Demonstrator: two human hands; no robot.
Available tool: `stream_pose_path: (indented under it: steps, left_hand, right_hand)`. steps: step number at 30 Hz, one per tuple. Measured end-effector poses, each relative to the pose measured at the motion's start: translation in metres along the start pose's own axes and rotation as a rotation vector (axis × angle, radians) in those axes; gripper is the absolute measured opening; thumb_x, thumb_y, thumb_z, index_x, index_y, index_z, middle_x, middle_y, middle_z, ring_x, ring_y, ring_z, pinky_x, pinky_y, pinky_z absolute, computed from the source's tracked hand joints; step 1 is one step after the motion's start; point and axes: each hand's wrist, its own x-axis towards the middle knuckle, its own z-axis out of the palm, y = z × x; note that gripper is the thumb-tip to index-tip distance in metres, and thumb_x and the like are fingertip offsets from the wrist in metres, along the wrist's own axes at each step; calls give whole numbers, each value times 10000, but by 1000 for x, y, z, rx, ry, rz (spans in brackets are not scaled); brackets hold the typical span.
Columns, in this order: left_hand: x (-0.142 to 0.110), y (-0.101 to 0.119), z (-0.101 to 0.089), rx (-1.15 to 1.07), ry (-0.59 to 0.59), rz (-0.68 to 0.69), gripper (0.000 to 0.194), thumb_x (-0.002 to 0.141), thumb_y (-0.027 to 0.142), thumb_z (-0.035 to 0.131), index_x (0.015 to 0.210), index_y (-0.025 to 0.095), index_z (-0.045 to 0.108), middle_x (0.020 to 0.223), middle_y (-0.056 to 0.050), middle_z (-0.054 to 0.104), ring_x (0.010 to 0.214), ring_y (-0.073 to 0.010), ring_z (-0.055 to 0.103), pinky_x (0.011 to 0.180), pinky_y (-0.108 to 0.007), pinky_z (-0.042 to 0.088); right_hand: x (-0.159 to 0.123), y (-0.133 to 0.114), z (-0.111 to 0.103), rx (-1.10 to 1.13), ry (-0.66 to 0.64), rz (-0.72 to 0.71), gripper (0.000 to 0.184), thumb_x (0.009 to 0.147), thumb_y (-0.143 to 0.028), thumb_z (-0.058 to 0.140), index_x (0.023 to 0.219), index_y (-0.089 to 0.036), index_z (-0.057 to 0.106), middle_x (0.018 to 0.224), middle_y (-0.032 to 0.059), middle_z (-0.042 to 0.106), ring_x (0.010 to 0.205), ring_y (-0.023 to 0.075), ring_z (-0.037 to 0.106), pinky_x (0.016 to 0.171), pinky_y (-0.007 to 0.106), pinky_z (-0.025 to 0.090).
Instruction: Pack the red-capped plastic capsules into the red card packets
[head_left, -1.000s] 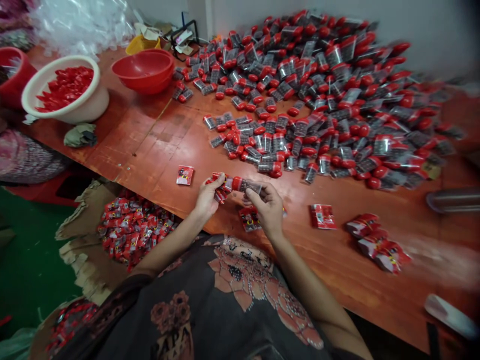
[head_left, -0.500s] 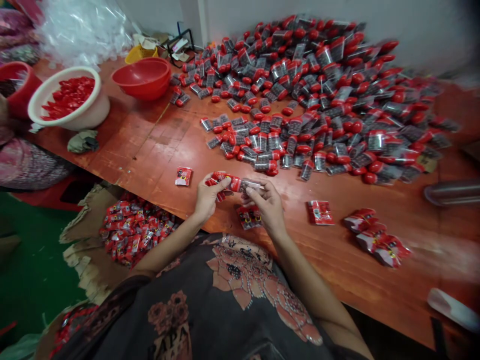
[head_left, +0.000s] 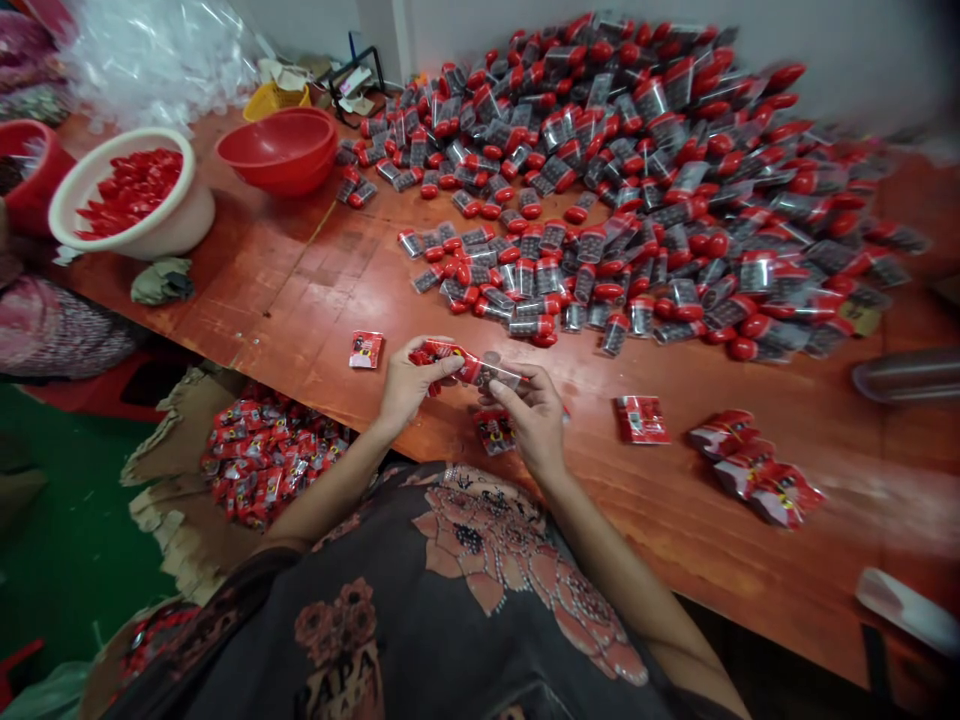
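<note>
A small container (head_left: 487, 371), clear with a red end and dark contents, is held in the air between the two hands, just above the near edge of the table (head_left: 307, 290). Its clear end is pinched between the thumb and fingers of the right hand (head_left: 532, 415), and its red end is turned left. Red printed wrapping (head_left: 442, 354) is clamped under the thumb of the left hand (head_left: 409, 388); whether the red end is inside it cannot be told. The hands are kept slightly apart, with the container and wrapping bridging the gap.

A red printed packet (head_left: 495, 433) is partly covered by the right hand. One flat packet (head_left: 366, 350) is seen to the left of the hands, another packet (head_left: 643, 420) to the right, and farther right a cluster of packets (head_left: 757, 468) is laid overlapping. The far side is occupied by a broad pile of similar containers (head_left: 585, 180). At the far left, red pieces (head_left: 135, 190) are held in a white basin (head_left: 184, 220), beside a red bowl (head_left: 300, 172). Below the near left edge, many red packets (head_left: 274, 460) are contained in a cardboard box (head_left: 161, 465).
</note>
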Motion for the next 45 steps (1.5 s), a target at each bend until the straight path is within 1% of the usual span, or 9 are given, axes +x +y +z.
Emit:
stream_pose_path:
  steps: [4, 7, 12, 17, 21, 29, 33, 39, 45]
  left_hand:
    - [3, 6, -5, 28, 6, 7, 355, 521, 256, 882, 828, 173, 724, 712, -4, 689, 563, -115, 616, 535, -229, 536]
    - [2, 7, -5, 24, 9, 5, 366, 514, 253, 886, 832, 173, 724, 725, -11, 693, 565, -117, 617, 546, -240, 539]
    - [-1, 2, -2, 0, 26, 20, 376, 522, 274, 887, 849, 187, 722, 747, -14, 703, 562, -117, 626, 535, -236, 536]
    - [-4, -4, 3, -95, 55, 1, 385, 529, 300, 886, 852, 184, 711, 753, -16, 701, 567, -126, 635, 529, -244, 540]
    - [-4, -7, 5, -143, 96, 16, 409, 512, 309, 894, 860, 191, 715, 755, -9, 690, 580, -123, 627, 528, -242, 541]
    - [-5, -4, 5, -98, 78, 70, 353, 555, 274, 870, 872, 211, 726, 771, 4, 683, 629, -105, 612, 557, -202, 511]
    - [-10, 0, 4, -48, 19, 30, 500, 513, 229, 884, 984, 238, 715, 769, 12, 675, 598, -101, 590, 509, -191, 473]
    - [-13, -3, 5, -83, -65, -60, 677, 474, 139, 879, 1107, 237, 660, 781, 1, 684, 663, -129, 629, 603, -222, 508]
    - [-19, -15, 16, -225, -73, -195, 757, 494, 124, 860, 1197, 233, 600, 873, -5, 688, 748, -137, 647, 716, -268, 527]
  right_hand:
    - [-2, -1, -2, -131, 58, -120, 259, 780, -336, 677, 1012, -292, 572, 954, 2, 663, 805, 183, 668, 726, 386, 585]
    - [-3, -4, -4, -199, 100, -161, 249, 793, -345, 659, 1019, -291, 570, 947, 11, 656, 797, 186, 660, 728, 388, 572]
    - [-3, -8, 0, -140, 103, -101, 228, 838, -354, 601, 1030, -296, 495, 895, 12, 658, 741, 178, 671, 642, 350, 574]
    - [-5, -3, 5, -84, 65, -48, 267, 846, -364, 591, 1047, -290, 433, 899, 15, 682, 715, 174, 692, 672, 362, 593]
    - [-7, 4, 8, -46, 24, -42, 292, 826, -372, 620, 1045, -282, 449, 927, 9, 674, 737, 173, 702, 687, 367, 604]
    - [-5, 4, 4, 15, -57, 2, 290, 785, -339, 682, 1016, -280, 517, 867, -8, 698, 706, 165, 698, 648, 345, 596]
    - [-3, 4, 1, 25, -77, 24, 273, 767, -353, 699, 969, -282, 530, 890, -7, 702, 803, 190, 707, 698, 375, 605]
    - [-4, 3, -3, -74, -15, -65, 210, 742, -329, 745, 891, -260, 615, 871, -6, 686, 815, 186, 673, 783, 393, 581]
    - [-9, 2, 5, 111, 14, 68, 218, 750, -309, 737, 912, -253, 602, 874, -7, 686, 754, 162, 661, 683, 327, 572]
